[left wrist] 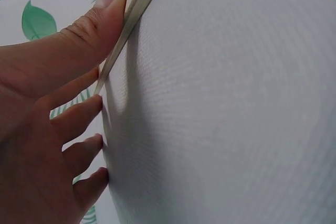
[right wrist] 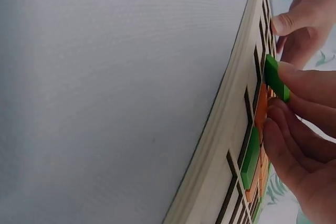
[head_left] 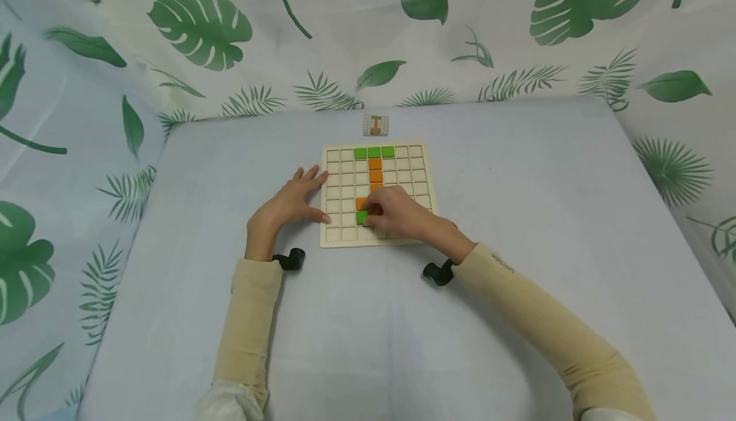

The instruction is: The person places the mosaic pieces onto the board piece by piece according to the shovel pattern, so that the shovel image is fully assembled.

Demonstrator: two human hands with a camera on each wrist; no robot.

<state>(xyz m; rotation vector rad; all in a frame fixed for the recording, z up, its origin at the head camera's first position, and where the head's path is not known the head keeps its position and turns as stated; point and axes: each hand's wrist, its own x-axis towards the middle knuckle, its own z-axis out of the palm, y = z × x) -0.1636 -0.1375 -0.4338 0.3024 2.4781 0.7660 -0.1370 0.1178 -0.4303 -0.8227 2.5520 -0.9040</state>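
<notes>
A pale wooden grid board (head_left: 333, 236) lies on the table, green and orange square tiles sitting in some of its cells. Between thumb and fingers, my right hand (head_left: 399, 213) pinches a green tile (right wrist: 276, 77), which stands tilted at the left part of the lower rows. Close beside it an orange tile (right wrist: 261, 106) and another green tile (right wrist: 251, 158) lie in cells; my fingers cover part of this area in the head view. My left hand (head_left: 293, 200) rests at the board's left edge with fingers spread, its thumb (left wrist: 110, 3) on the rim.
Behind the board lies a small pattern card (head_left: 375, 125) showing a grid with a coloured figure. A row of green tiles (head_left: 374, 153) tops a column of orange tiles (head_left: 375, 170) on the board. Leaf-printed cloth (head_left: 345, 38) hangs behind the white-covered table (head_left: 356, 344).
</notes>
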